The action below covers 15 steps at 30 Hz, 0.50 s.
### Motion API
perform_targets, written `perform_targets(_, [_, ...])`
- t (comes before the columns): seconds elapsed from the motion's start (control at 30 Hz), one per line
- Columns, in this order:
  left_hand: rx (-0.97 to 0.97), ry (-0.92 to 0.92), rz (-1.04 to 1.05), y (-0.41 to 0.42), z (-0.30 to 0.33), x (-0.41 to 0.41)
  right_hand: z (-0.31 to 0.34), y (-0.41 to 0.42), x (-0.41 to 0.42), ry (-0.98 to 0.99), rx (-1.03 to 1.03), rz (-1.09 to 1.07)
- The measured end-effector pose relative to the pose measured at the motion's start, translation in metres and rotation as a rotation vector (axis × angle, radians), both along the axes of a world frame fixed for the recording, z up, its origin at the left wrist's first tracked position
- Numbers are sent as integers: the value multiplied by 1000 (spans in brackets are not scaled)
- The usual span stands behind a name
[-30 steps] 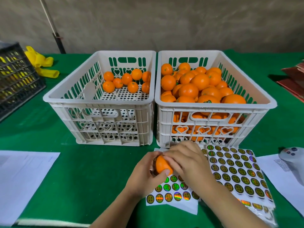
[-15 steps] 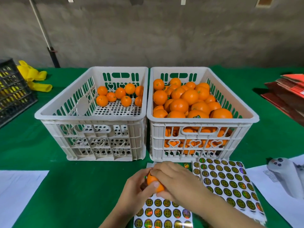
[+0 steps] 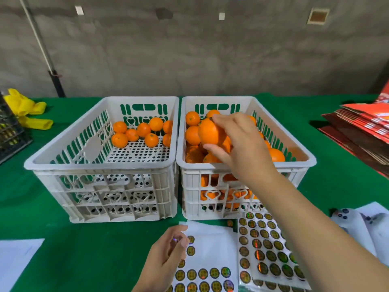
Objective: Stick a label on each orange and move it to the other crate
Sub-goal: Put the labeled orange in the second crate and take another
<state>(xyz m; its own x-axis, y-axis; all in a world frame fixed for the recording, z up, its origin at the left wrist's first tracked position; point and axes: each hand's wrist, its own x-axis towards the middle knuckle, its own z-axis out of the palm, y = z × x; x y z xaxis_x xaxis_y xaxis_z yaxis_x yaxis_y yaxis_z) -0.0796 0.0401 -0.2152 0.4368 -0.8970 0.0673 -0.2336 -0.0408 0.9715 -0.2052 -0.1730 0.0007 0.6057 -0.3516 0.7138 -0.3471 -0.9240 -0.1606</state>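
Observation:
My right hand (image 3: 242, 148) grips an orange (image 3: 208, 131) between thumb and fingers, above the left part of the right white crate (image 3: 303, 163). That crate is heaped with oranges (image 3: 192, 134). The left white crate (image 3: 101, 165) holds several oranges (image 3: 143, 130) at its far end. My left hand (image 3: 164, 260) hovers over the left edge of a label sheet (image 3: 210, 249) in front of the crates. Its fingers are loosely curled, and I see nothing clearly held in them. A second sheet of round holographic labels (image 3: 265, 245) lies to the right, under my right forearm.
The crates stand side by side on a green cloth (image 3: 84, 249). White paper (image 3: 16, 262) lies at front left and a white handheld device (image 3: 355, 226) at front right. Red cartons (image 3: 362, 131) are stacked at right. Yellow gloves (image 3: 27, 110) and a dark crate (image 3: 10, 131) sit at far left.
Both hands held an orange over the label sheets. Now my right hand alone holds an orange up over the right crate, and my left hand stays by the sheet. The camera tilted up.

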Motion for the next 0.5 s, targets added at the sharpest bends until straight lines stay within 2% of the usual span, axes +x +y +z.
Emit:
perform_targets(0.07, [-1,-39,-25,2,3,-3,-1,-12,12,203,127,-138])
perform_targets(0.1, [-18,-67,-32,4,2,-4,-4,-17,17,237,221,-168])
perform_targets(0.3, [-106,-386,-43,12,8,-14,-12,-35,23,200,474,-169])
perform_targets(0.4, [-207,-543,-10,14,20,-19,-12,-36,25,204,492,-111])
perform_targets(0.5, [-390,-577,47,4,58,-8,-11,-32,18,257,446,-1])
